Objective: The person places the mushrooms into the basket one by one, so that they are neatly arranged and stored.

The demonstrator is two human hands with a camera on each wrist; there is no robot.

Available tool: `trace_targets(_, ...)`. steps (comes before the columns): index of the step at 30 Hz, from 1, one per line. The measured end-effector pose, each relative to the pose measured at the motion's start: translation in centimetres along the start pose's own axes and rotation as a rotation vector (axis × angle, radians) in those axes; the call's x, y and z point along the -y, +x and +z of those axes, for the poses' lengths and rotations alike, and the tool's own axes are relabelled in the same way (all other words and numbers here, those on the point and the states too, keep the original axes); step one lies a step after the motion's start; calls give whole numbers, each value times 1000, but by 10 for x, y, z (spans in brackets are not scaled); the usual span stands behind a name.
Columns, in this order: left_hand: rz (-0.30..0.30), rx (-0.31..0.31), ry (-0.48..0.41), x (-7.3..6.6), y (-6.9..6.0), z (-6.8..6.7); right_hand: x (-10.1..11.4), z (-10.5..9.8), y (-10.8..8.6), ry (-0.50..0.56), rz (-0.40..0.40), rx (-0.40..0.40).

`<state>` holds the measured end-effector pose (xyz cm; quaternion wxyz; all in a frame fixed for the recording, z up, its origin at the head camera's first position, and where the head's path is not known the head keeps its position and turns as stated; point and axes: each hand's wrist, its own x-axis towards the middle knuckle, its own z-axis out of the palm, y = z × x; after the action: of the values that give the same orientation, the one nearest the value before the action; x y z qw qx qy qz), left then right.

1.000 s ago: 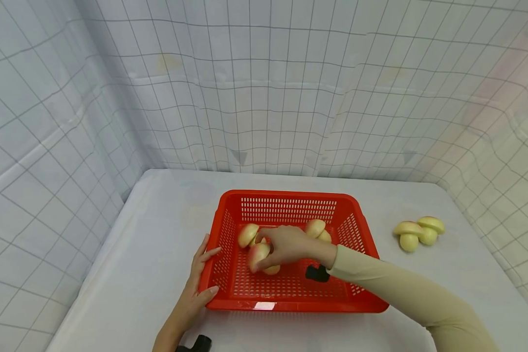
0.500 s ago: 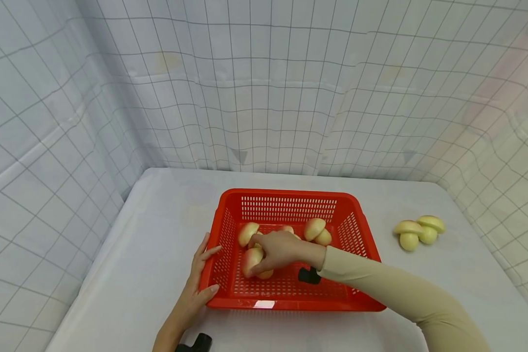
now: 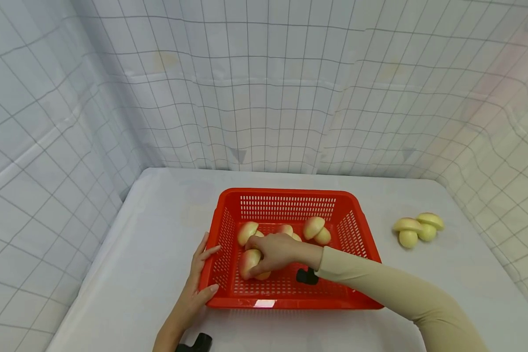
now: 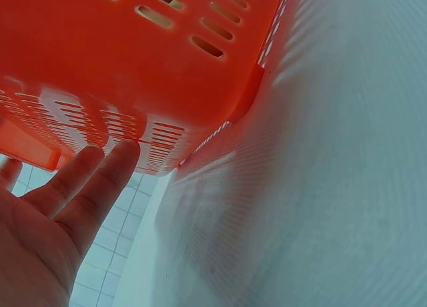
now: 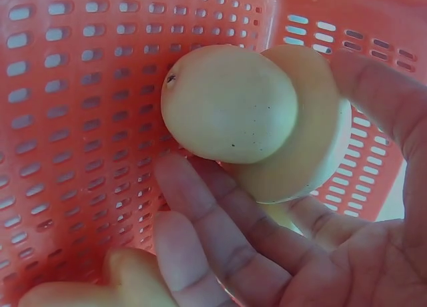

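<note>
My right hand (image 3: 276,250) is down inside the red basket (image 3: 286,304), holding a mushroom-shaped piece (image 3: 248,265) with a pinkish-yellow cap near the left end. In the right wrist view its pale rounded stem (image 5: 230,107) faces the camera, with the thumb on the cap and fingers beneath. Other mushroom-shaped pieces lie in the basket: one at the back left (image 3: 247,232), one partly hidden behind my hand (image 3: 286,229), one at the right (image 3: 314,227). My left hand (image 3: 195,283) rests at the basket's left side, thumb and a finger over the rim, other fingers straight along the outer wall.
Two more mushroom-shaped pieces, a nearer one (image 3: 407,231) and a farther one (image 3: 430,226), lie touching on the white table (image 3: 158,215) right of the basket. White grid-patterned curtains (image 3: 264,98) hang around the back and sides.
My right hand has moved slightly left and toward the front with its mushroom-shaped piece, uncovering another piece behind it. The left hand has stayed at the basket's side.
</note>
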<state>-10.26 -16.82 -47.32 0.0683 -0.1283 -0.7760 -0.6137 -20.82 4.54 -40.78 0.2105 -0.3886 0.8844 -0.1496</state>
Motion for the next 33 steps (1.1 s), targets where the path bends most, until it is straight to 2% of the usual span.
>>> trace_targets(9,-12,-8,-5,0,0,0,1,0,1,17,8,23)
trace_targets(14,-7,10,-10,2,0,-1,1,-4,-2,21,7,27)
trace_targets(20,5,23,-9,5,1,-2,-6,-17,-14,14,9,-31)
trace_targets(24,-8,8,-21,4,1,-1,-13,-31,-32,-4,42,-91)
trace_targets(28,-3,3,-23,3,1,0,-24,-51,-59,38,84,-163)
trace_targets(33,2,6,-19,3,1,0,-49,-77,-100,96,159,-331)
